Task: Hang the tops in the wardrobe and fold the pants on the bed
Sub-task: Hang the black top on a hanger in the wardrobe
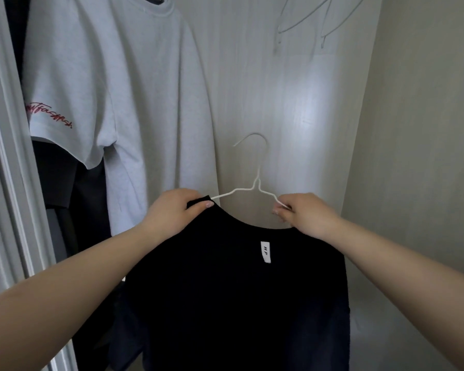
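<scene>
A matt black cloth top [233, 303] is seen at lower centre, on a smooth white coated-wire hanger [255, 184]; a soft pale grey cloth T-shirt [113, 84] and faintly grained, slightly glossy whitish wardrobe panelling [292, 103] are seen above.

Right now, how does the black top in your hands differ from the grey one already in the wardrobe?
The black top is dark and held up by both hands; the grey top is pale and hangs in the wardrobe untouched. The black top shows a white neck label; the grey top has red script on its sleeve. Both are short-sleeved tops.
</scene>
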Demonstrator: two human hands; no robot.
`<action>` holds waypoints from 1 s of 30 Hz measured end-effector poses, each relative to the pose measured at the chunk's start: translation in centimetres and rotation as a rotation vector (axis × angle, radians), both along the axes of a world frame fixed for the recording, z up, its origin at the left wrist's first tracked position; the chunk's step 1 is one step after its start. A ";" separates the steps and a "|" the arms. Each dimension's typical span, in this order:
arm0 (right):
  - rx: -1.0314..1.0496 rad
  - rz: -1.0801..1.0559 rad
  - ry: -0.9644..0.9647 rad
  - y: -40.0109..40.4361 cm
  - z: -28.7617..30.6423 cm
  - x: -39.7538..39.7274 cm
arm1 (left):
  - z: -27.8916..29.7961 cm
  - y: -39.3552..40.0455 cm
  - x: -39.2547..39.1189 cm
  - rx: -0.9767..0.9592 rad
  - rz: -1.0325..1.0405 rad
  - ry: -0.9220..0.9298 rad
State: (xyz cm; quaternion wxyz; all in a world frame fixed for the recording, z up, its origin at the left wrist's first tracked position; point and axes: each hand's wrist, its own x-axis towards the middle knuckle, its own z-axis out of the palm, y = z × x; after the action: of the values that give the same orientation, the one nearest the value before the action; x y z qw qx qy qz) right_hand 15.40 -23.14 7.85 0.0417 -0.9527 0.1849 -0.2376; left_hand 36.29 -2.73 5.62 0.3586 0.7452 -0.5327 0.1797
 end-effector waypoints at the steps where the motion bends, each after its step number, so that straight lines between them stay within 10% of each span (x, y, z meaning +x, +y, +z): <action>1: 0.021 0.026 -0.022 0.4 0.3 0.3 | 0.1 -0.2 -0.2 0.003 -0.003 -0.015; 14: 0.042 0.019 0.038 -0.3 2.7 -1.5 | -0.2 0.0 3.2 0.063 0.106 0.110; 26: 1.055 0.515 0.001 1.5 7.2 -5.3 | 4.0 -3.0 4.8 -0.368 0.044 0.598; 30: 1.005 0.428 -0.213 4.7 9.6 -3.3 | 5.9 -4.3 2.9 -0.419 -0.118 0.780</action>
State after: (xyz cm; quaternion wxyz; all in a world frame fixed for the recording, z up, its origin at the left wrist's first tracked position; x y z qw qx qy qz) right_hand 12.09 -18.44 17.48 0.5566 -0.8027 0.0727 -0.2015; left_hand 39.22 -7.00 11.50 0.6856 0.6367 -0.3514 -0.0315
